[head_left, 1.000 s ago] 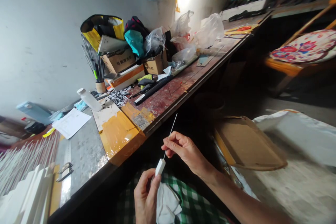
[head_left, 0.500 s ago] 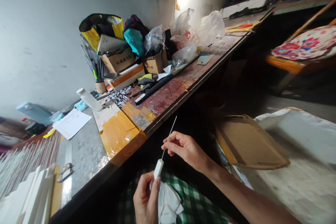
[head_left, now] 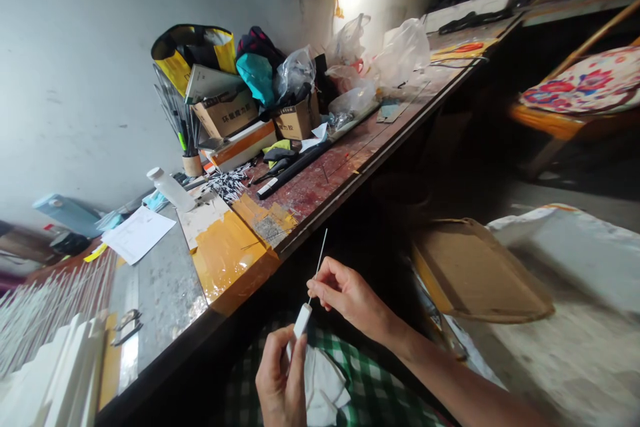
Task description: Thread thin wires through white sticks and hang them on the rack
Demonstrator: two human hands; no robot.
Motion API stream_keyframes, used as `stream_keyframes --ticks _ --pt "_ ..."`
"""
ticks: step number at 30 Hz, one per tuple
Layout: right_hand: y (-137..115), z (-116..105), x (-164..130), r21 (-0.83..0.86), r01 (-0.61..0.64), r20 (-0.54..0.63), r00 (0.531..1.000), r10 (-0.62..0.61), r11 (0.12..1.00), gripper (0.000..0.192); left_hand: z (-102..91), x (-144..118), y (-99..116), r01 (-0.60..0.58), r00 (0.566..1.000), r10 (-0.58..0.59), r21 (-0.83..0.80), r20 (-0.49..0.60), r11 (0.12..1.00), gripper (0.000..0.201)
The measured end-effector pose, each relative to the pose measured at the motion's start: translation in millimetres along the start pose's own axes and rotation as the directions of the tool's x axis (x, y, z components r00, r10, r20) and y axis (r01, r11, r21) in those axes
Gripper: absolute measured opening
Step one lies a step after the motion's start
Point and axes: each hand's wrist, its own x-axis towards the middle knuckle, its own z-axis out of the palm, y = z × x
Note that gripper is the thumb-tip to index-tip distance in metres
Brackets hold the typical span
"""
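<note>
The left hand (head_left: 280, 380) has its grip pinched around a small white block (head_left: 302, 320), held upright over the lap. The right hand (head_left: 347, 293) has its fingertips pressed together on a thin white stick (head_left: 319, 257) that rises slanting from the top of the block.

Compared with half a second ago, the right hand sits lower on the stick and nearer the block, and less of the stick shows above the fingers.

A white cloth (head_left: 323, 387) lies on the green checked lap just beside the left hand. The bench (head_left: 320, 187) runs along the left, well apart from the hands, carrying a white bottle (head_left: 170, 189), a sheet of paper (head_left: 137, 235) and cardboard boxes (head_left: 227, 117). A flat cardboard tray (head_left: 475, 273) lies to the right.
</note>
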Motion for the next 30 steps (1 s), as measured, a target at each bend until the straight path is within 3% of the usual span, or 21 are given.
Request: stream_keyframes --ticks 2,4,5,7,9,14,20,25,30 --pt "-3 0 5 -0.05 0.025 0.039 0.999 -0.023 0.998 0.026 -2.5 2 -3 -0.004 1.0 0.004 -0.014 -0.003 1.0 0.022" --pt "-8 -2 19 -0.214 0.17 0.068 0.985 -0.159 0.962 0.024 -4.7 5 -6 0.023 0.999 -0.026 -0.07 -0.041 0.997 0.025" --pt "-10 -3 29 -0.343 0.28 0.085 0.96 -0.267 0.897 0.023 -5.8 7 -8 0.056 0.996 -0.063 -0.115 -0.064 0.992 0.029" --pt "-14 -4 54 -0.57 0.455 0.142 0.875 -0.464 0.684 0.019 -7.9 9 -10 0.136 0.983 -0.16 -0.215 -0.096 0.967 0.04" --pt "-16 -3 82 -0.673 0.529 0.221 0.811 -0.542 0.517 0.017 -10.3 11 -11 0.194 0.966 -0.233 -0.285 -0.113 0.939 0.049" --pt "-13 1 127 -0.731 0.58 0.38 0.784 -0.49 0.36 0.019 -18.5 16 -16 0.298 0.892 -0.396 -0.374 -0.219 0.878 0.063" --pt "-24 5 132 -0.772 0.6 0.491 0.773 -0.402 0.211 0.023 -26.3 22 -18 0.333 0.855 -0.458 -0.417 -0.245 0.845 0.067" --pt "-34 18 131 -0.798 0.59 0.518 0.776 -0.36 0.122 0.028 -26.8 23 -17 0.307 0.881 -0.433 -0.467 -0.189 0.829 0.061" --pt "-36 26 127 -0.83 0.534 0.454 0.815 -0.36 0.163 0.029 -31.3 25 -14 0.327 0.882 -0.449 -0.496 -0.145 0.804 0.062"
